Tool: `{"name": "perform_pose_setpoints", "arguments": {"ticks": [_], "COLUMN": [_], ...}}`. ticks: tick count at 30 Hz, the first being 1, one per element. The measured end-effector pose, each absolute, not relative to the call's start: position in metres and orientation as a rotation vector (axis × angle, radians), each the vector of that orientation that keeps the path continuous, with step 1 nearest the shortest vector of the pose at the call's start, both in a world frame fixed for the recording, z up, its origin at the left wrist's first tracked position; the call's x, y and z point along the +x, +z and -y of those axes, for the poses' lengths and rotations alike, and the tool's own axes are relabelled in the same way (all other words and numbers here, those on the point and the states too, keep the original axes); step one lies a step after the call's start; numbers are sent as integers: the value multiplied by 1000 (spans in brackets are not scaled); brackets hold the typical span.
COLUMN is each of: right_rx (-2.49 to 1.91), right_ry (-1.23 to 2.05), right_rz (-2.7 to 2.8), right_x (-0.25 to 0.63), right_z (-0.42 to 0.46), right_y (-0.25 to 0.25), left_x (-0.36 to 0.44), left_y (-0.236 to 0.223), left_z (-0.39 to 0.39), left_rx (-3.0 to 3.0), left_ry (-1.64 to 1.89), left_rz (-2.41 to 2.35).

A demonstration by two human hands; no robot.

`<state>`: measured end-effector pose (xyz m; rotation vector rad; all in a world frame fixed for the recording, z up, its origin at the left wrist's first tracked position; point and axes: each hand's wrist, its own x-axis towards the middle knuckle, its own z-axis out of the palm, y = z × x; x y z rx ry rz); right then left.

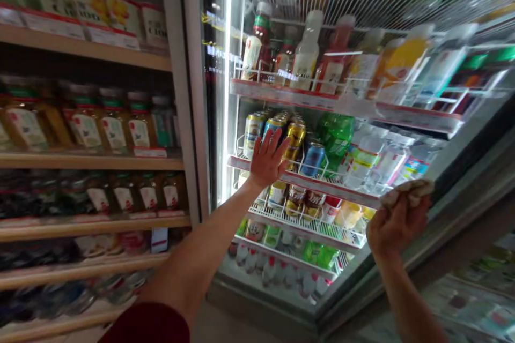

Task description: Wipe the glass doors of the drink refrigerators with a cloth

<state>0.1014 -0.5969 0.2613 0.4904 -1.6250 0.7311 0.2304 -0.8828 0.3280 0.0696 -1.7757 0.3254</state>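
Note:
My left hand (266,162) is raised with its fingers spread, in front of the canned drinks in a lit drinks fridge. Whether the palm touches the glass I cannot tell. Behind its fingers are gold cans (295,136), and a blue can (313,159) lies tilted to their right. Bunched in my right hand (392,230) is a beige cloth (410,193), held up near the right side of the fridge door. Large green bottles (337,136) and clear bottles (364,155) stand on the shelf between my two hands.
Wooden shelves (96,162) of bottles fill the left side. A grey frame post (189,91) divides them from the fridge. Inside it, an upper rack (289,94) carries juice bottles, and lower racks hold more cans. Another glass-fronted section (478,300) shows at bottom right.

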Motion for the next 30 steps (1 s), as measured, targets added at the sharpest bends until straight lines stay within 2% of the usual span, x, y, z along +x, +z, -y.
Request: {"name": "perform_pose_setpoints", "arguments": {"ticks": [5,8,15,18,23,25,27,30], "right_rx": [941,1129,364,481,993,886,596,353], "right_ry": [549,428,809,806,512,547,679,822], "right_rz": [1661,1684,1627,1567,1650,1634,1614,1573], "right_x": [156,160,104,125,145,128,108,101], "right_z": [676,679,595,630,665,640,612,606], "right_y": [236,220,235,238,230,234,244,258], "left_x": [231,231,230,228,228,228,228,228], "left_y": [326,328,324,323,323,323,322,321], "left_z": [886,886,889,892,894,894,895,896], "left_rx": [83,105,27,-6,27,33,38,42], "left_ry": [321,264,286,287,230,217,206,193], "left_rz": [1862,1928,1814,1783,1816,1827,1839,1845]}}
